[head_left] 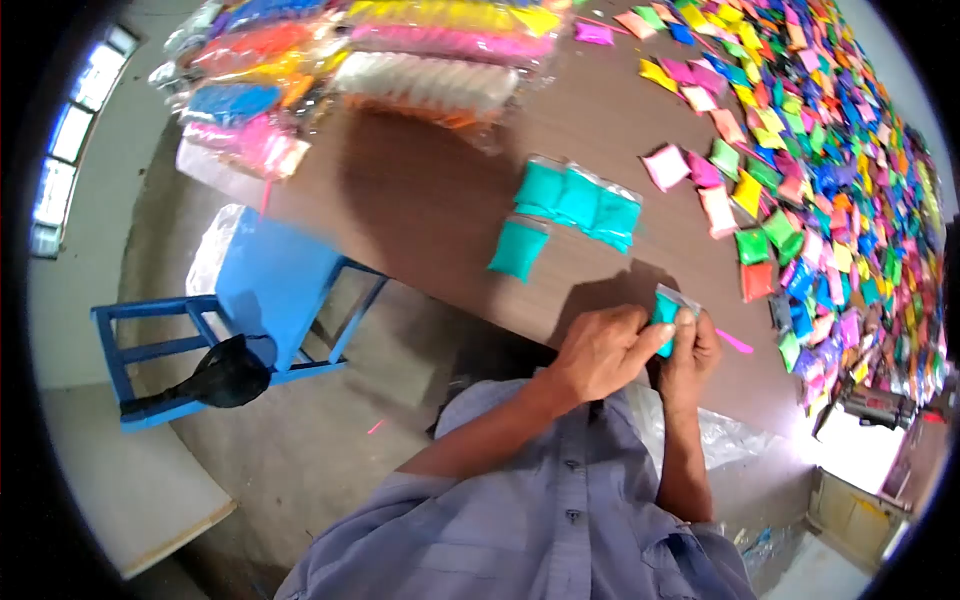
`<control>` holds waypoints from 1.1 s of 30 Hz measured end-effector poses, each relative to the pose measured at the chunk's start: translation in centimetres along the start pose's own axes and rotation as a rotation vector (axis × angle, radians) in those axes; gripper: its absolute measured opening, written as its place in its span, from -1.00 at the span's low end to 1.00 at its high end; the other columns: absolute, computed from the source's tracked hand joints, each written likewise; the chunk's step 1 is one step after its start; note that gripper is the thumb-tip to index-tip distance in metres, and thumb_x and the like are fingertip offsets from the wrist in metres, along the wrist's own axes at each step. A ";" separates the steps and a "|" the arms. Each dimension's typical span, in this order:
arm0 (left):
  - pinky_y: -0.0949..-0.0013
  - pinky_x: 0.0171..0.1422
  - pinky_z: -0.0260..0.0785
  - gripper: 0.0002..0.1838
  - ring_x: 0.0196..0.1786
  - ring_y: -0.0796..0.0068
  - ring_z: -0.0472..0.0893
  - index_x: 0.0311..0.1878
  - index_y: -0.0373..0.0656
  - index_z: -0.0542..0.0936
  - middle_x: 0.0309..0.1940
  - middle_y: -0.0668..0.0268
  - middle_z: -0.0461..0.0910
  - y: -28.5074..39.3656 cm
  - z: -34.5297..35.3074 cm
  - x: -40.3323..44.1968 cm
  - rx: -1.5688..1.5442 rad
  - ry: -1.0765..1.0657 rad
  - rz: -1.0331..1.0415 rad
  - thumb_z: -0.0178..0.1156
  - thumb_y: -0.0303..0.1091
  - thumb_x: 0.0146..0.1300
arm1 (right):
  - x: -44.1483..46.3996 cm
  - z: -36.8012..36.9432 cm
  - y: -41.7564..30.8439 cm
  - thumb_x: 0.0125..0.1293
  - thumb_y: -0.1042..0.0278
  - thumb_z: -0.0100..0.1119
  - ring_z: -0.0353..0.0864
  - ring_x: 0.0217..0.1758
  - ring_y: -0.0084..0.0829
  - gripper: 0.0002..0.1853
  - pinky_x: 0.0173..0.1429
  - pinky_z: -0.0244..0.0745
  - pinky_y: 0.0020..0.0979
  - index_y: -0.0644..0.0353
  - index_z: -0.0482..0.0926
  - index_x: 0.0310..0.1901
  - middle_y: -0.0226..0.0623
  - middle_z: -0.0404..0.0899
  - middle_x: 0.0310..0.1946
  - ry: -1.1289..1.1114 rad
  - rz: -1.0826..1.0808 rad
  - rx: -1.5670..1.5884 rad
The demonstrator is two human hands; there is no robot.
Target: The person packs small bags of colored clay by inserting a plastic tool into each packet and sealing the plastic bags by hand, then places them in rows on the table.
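Observation:
My left hand [610, 350] and my right hand [690, 355] meet near the table's front edge, both closed on one small teal packet [666, 308] with a clear top edge. Fingers cover part of that packet. Beyond them on the brown table [450, 220] lie several teal packets [578, 197], overlapping in a row, with a single teal packet [519, 249] just in front of the row's left end. A thin pink strip [735, 341] lies to the right of my right hand.
A large heap of small coloured packets [800, 200] covers the table's right side. Clear bags of coloured packets [430, 80] are stacked at the back left. A blue stool [275, 280] and a blue frame with a black item [235, 373] stand left of the table.

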State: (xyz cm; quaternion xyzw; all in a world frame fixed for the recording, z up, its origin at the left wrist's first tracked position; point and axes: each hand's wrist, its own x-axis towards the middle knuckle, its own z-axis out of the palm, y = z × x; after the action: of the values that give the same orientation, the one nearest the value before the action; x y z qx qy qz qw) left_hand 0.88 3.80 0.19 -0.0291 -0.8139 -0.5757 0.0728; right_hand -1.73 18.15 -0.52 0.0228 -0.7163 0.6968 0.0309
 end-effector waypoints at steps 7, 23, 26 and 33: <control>-0.04 -0.37 0.40 -0.64 -0.44 -0.13 0.60 -0.44 -0.22 0.50 -0.53 -0.01 0.55 -0.5 0.5 -0.1 0.085 0.100 0.099 0.22 -0.22 0.47 | -0.1 0.9 -1.3 0.63 0.21 0.10 0.31 -0.41 -0.76 -0.65 -0.39 0.25 -0.54 0.21 0.50 -0.35 -0.62 0.43 -0.47 -0.021 -0.026 -0.070; 0.19 -0.29 0.38 -0.69 -0.44 0.33 0.49 -0.28 -0.30 0.56 -0.49 0.08 0.51 1.2 -0.5 0.8 -0.066 0.028 -0.119 0.16 -0.23 0.52 | -0.3 -0.3 0.2 0.56 0.25 0.24 0.31 -0.37 -0.64 -0.76 -0.32 0.33 -0.44 0.26 0.62 -0.19 -0.49 0.39 -0.48 -0.148 -0.074 -0.022; 0.24 -0.33 0.35 -0.71 -0.46 0.44 0.45 -0.28 -0.29 0.57 -0.51 0.11 0.50 0.5 -0.3 0.2 -0.016 0.089 -0.095 0.15 -0.27 0.54 | 0.0 -0.1 -0.2 0.55 0.28 0.23 0.33 -0.39 -0.59 -0.79 -0.33 0.34 -0.41 0.27 0.62 -0.17 -0.37 0.40 -0.48 -0.161 -0.130 -0.045; 0.30 -0.34 0.25 -0.64 -0.40 0.62 0.31 -0.32 -0.29 0.52 -0.54 0.29 0.39 -0.2 0.4 -0.6 0.059 0.174 -0.043 0.09 -0.23 0.60 | 0.2 -0.1 -1.1 0.54 0.29 0.22 0.28 -0.49 -0.50 -0.75 -0.42 0.28 -0.34 0.30 0.57 -0.26 -0.27 0.38 -0.53 -0.180 -0.118 -0.022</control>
State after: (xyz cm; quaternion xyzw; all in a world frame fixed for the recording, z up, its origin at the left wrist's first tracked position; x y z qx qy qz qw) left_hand 1.42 4.14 -0.20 0.0409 -0.8215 -0.5534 0.1316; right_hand -1.82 18.27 0.64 0.1272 -0.7213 0.6808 0.0077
